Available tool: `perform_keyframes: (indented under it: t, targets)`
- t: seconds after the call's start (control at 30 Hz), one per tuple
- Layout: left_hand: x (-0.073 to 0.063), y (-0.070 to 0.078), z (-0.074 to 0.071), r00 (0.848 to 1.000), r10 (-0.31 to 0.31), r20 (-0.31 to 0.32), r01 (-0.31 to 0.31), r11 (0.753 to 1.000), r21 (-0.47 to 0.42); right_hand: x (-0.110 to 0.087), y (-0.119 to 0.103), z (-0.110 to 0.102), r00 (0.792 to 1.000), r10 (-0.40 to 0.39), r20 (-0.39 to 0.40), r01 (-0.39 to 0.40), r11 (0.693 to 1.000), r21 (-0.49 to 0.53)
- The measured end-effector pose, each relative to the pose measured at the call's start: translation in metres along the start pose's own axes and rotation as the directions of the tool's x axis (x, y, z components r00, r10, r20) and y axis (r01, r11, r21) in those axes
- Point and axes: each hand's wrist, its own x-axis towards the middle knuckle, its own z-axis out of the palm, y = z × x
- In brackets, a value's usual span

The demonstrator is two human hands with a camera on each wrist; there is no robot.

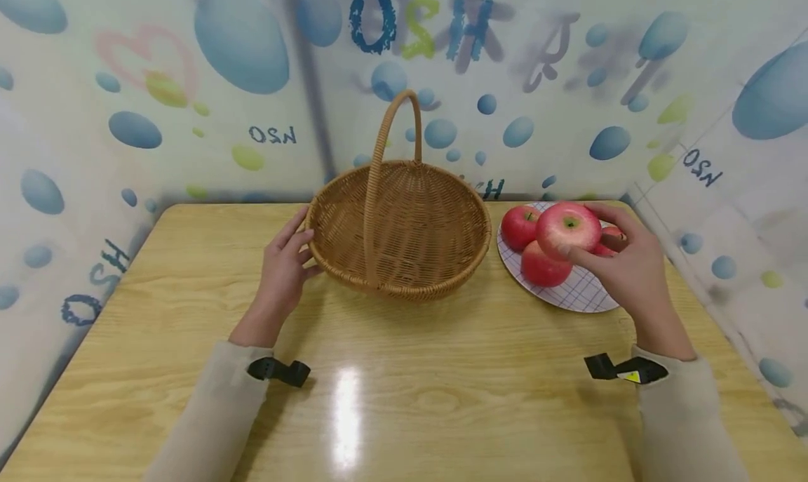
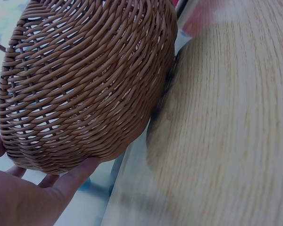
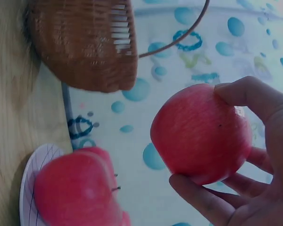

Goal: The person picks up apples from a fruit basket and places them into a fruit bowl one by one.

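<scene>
A brown wicker basket (image 1: 435, 222) with a tall hoop handle sits at the back of the wooden table, its inside bare. My left hand (image 1: 285, 261) holds its left side, thumb at the rim and fingers against the outer weave (image 2: 80, 103). Held between thumb and fingers of my right hand (image 1: 637, 261) is a red apple (image 1: 568, 231), raised above a plate (image 1: 583, 296) with a blue checked pattern. More red apples (image 1: 546, 266) lie on that plate, partly hidden by the hand. The right wrist view shows the held apple (image 3: 203, 134) apart from the others.
A patterned wall (image 1: 240, 145) with blue and green spots stands right behind the table. Another wall (image 1: 726, 208) runs along the right side, near the plate. Bare wooden tabletop (image 1: 442, 384) stretches between my forearms.
</scene>
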Motion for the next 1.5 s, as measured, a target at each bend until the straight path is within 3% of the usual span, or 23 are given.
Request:
perform_keyframes:
  t: [0.47, 0.8, 0.97, 1.13, 1.5]
  targets:
    - [-0.001, 0.002, 0.001, 1.0, -0.009, 0.017, 0.009, 1.0, -0.006, -0.01, 0.035, -0.018, 0.988, 0.135, -0.069, -0.134, 0.991, 0.013]
    - [-0.002, 0.001, 0.001, 1.0, -0.014, 0.01, 0.013, 1.0, 0.005, -0.017, 0.063, -0.016, 0.961, 0.227, -0.157, -0.232, 0.973, -0.011]
    - [-0.001, 0.003, 0.0, 1.0, -0.003, 0.024, 0.003, 1.0, 0.009, -0.016, 0.074, -0.012, 0.933, 0.279, -0.227, -0.289, 0.957, -0.011]
    - [-0.001, 0.002, 0.0, 1.0, -0.01, 0.018, 0.009, 1.0, 0.015, -0.015, 0.09, -0.009, 0.923, 0.324, -0.209, -0.323, 0.945, 0.039]
    - [-0.001, 0.002, 0.0, 1.0, -0.005, 0.014, 0.005, 1.0, -0.002, -0.014, 0.102, -0.004, 0.925, 0.328, -0.194, -0.344, 0.937, -0.057]
